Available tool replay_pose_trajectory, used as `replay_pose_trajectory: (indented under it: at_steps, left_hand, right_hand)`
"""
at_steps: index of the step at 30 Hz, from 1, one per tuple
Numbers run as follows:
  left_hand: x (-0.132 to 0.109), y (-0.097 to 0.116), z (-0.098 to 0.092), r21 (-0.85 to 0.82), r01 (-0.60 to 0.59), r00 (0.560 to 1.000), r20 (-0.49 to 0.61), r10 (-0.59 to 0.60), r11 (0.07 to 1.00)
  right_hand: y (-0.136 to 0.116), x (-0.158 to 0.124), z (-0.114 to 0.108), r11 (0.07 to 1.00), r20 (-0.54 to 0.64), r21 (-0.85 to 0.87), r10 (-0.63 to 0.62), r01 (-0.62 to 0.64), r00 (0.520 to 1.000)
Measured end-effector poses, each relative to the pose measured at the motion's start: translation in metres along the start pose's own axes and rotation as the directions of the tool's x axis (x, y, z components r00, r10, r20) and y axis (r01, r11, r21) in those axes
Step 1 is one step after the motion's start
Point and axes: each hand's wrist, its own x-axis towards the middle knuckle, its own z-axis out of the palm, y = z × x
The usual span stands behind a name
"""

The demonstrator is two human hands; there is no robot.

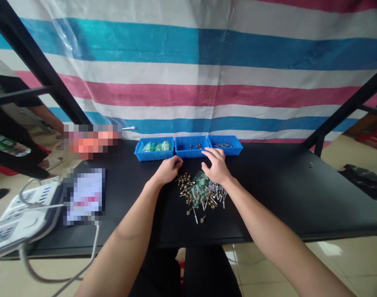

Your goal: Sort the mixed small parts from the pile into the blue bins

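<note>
A mixed pile of small hardware lies on the black table [269, 198]. It holds brass-coloured bolts [184, 184], clear greenish pieces [201, 187] and silver pins like rivets [218, 192]. My left hand [169, 169] is beside the pile's upper left, its fingers curled together; what they hold, if anything, is hidden. Over the pile's far right side, my right hand [217, 166] has its thumb and fingers apart, with the fingertips by the front rims of the middle blue bin [188, 154] and the right blue bin [236, 151]. A few bolts lie in the middle bin, silver pins in the right one.
The left blue bin [154, 156] contains green and whitish pieces. At the left are a power strip [36, 210], a blurred flat object [84, 196] and a blurred orange thing [95, 142]. Black frame posts and a striped sheet [176, 74] border the table. Another person stands at far left.
</note>
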Motion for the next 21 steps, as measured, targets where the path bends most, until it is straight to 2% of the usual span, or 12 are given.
replay_pose_trajectory:
  at_steps: [5,8,12,16,21]
  left_hand:
    - [0.001,0.004,0.006,0.058,-0.03,0.982,-0.187,0.041,0.998]
    - [0.0,0.011,0.006,0.053,-0.063,0.968,-0.24,0.074,0.997]
    - [-0.003,0.021,0.004,0.008,-0.109,0.957,-0.269,0.107,0.994]
    - [-0.005,0.026,0.004,-0.033,-0.14,0.959,-0.253,0.127,0.99]
    - [-0.006,0.028,0.009,-0.064,-0.131,0.967,-0.228,0.114,0.989]
  right_hand:
    - [-0.005,0.001,-0.002,0.995,-0.012,0.074,-0.067,0.068,0.998]
    - [-0.007,0.002,-0.003,0.989,0.0,0.118,-0.09,0.09,0.996]
    - [-0.009,0.0,-0.002,0.975,0.062,0.211,-0.08,0.065,0.995]
    - [-0.015,-0.003,-0.004,0.945,0.181,0.328,-0.081,0.017,0.98]
    - [-0.02,-0.003,-0.007,0.929,0.246,0.367,-0.153,0.054,0.957]
